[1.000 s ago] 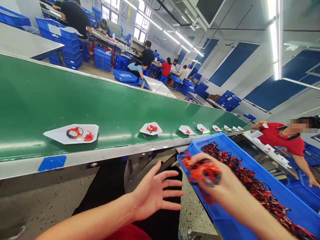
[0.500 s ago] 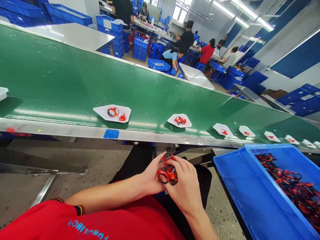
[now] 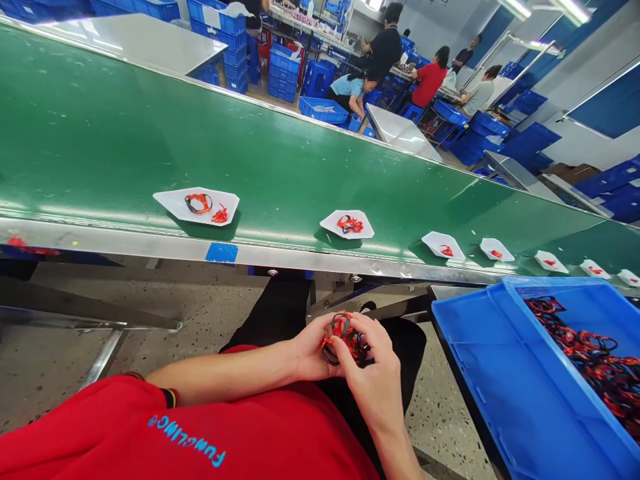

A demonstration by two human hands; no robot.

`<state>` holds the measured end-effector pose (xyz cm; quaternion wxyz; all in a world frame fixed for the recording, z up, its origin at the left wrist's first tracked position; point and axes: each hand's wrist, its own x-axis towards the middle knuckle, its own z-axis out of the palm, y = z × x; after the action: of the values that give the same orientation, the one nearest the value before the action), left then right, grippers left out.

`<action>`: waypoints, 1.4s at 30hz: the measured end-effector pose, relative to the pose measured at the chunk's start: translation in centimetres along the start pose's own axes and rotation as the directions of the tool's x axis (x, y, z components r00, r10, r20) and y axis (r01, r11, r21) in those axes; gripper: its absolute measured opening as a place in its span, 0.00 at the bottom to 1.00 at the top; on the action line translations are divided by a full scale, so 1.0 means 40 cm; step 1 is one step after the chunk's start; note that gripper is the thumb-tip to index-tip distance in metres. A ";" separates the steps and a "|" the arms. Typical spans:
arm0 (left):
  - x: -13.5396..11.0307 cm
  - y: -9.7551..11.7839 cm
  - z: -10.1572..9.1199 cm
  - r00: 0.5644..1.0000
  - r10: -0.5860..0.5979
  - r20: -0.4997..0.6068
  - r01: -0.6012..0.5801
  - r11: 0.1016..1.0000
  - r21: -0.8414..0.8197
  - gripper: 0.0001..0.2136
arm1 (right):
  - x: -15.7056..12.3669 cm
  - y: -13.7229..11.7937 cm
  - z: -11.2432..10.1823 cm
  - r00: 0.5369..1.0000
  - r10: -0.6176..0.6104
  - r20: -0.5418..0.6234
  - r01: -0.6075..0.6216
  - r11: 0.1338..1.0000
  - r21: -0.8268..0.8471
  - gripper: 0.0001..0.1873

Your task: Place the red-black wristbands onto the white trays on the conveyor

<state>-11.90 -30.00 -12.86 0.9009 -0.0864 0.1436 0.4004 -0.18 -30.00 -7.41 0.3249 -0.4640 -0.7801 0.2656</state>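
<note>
A long green conveyor belt (image 3: 150, 133) with a brushed-steel edge (image 3: 200, 250) runs slantwise across the room above a speckled grey terrazzo floor (image 3: 210, 313). Beyond it stand a white-topped rectangular table (image 3: 125, 40), a pale metal-topped table (image 3: 400, 132) and stacks of blue plastic crates (image 3: 283, 83). White walls with dark blue panels (image 3: 605, 107) rise toward long, bright white fluorescent light strips (image 3: 575, 10) overhead.

The left hand (image 3: 314, 350) and right hand (image 3: 367, 377) together hold a red-and-black cord tangle (image 3: 346, 339). A blue crate (image 3: 505, 393) of similar cords (image 3: 585, 353) sits to the right, and white trays (image 3: 330, 223) with red pieces (image 3: 349, 225) lie on a green conveyor belt (image 3: 300, 147) ahead.
</note>
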 end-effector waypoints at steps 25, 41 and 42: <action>-0.014 0.012 0.019 0.998 0.055 -0.034 -0.055 0.998 0.018 0.21 | 0.024 0.083 -0.079 0.910 0.404 0.095 -0.268 0.397 0.878 0.19; -0.037 0.043 0.052 0.966 0.230 0.117 -0.221 0.972 -0.081 0.21 | 0.396 0.117 -0.161 0.940 -0.057 -0.336 -0.024 0.972 -0.232 0.30; -0.037 0.045 0.052 0.964 0.239 0.114 -0.232 0.970 -0.078 0.21 | 0.367 0.102 -0.157 0.954 -0.053 -0.296 -0.013 0.976 -0.217 0.28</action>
<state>-13.79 -29.27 -10.51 0.8507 -0.0730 0.0844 0.5136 1.56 -14.39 -2.43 0.3899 -0.5234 -0.7507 0.1022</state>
